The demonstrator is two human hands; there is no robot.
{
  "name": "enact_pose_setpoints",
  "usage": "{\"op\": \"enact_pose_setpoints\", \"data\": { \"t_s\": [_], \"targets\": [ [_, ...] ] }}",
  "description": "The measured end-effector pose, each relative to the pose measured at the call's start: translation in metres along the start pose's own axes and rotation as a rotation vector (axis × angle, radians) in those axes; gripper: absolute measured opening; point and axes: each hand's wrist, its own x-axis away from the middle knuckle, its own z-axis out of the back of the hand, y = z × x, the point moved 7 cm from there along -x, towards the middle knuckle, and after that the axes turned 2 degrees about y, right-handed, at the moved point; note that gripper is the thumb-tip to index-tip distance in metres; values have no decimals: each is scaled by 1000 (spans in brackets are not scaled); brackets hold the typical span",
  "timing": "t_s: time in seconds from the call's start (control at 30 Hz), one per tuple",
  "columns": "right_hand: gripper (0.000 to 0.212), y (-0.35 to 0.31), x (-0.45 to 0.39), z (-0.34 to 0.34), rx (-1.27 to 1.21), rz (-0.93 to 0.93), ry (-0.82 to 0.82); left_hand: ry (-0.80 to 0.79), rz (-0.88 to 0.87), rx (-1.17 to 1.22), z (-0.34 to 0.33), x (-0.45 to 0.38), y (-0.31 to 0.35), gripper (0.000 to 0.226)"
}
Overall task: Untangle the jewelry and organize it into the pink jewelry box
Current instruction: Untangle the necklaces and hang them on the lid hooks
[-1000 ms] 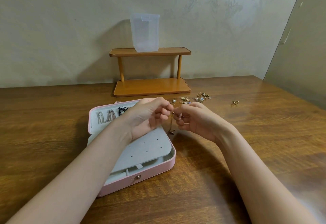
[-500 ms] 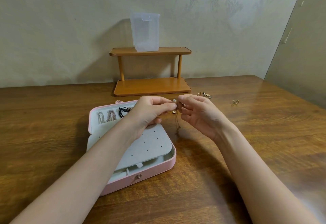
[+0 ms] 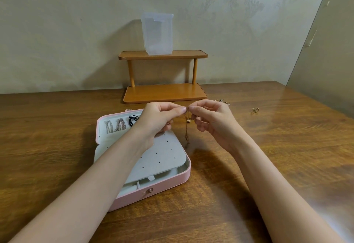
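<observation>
The left hand (image 3: 159, 116) and the right hand (image 3: 210, 118) meet fingertip to fingertip above the far right corner of the open pink rectangular jewelry box (image 3: 153, 191), each pinching the top of a thin gold chain (image 3: 186, 128) between thumb and forefinger. The chain hangs down from the pinch in a tangled strand, a small square gold charm (image 3: 188, 120) dangling beside it, and its lower end reaches down just beside the box's right edge.

The box lies on the brown wooden tabletop (image 3: 268, 166), its snap button facing the person. Inside it sits a grey felt panel dotted with small holes (image 3: 162, 154). At the far left of the box, silvery chain pieces (image 3: 115, 127) lie side by side, with a black looped piece (image 3: 132, 119) just to their right, partly hidden by the left wrist.

Behind the box stands an orange-brown two-tier wooden shelf (image 3: 162, 74) against the wall, with a clear plastic container (image 3: 157, 33) on its top tier. To the right of the box, beyond the right hand, a small heap of gold jewelry (image 3: 223, 101) peeks out, and farther right lies a single gold piece (image 3: 255, 110).
</observation>
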Motion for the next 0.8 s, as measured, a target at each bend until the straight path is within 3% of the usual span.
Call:
{"op": "enact_pose_setpoints", "data": {
  "t_s": [0.3,0.47,0.53,0.63,0.8],
  "targets": [
    [11,6,-1,-2,19,-57,20,-12,-41,5,-6,1,3,11],
    [6,-2,0,3,80,91,105,-29,-220,-325,-11,5,14,15],
    [7,-8,1,2,132,177,130,-80,-196,-347,-14,4,13,17],
    [6,-12,3,3,141,253,151,-173,-25,-138,-14,5,6,17],
    [13,0,0,-2,6,122,61,-194,286,583,-14,4,-5,14]
  ]
}}
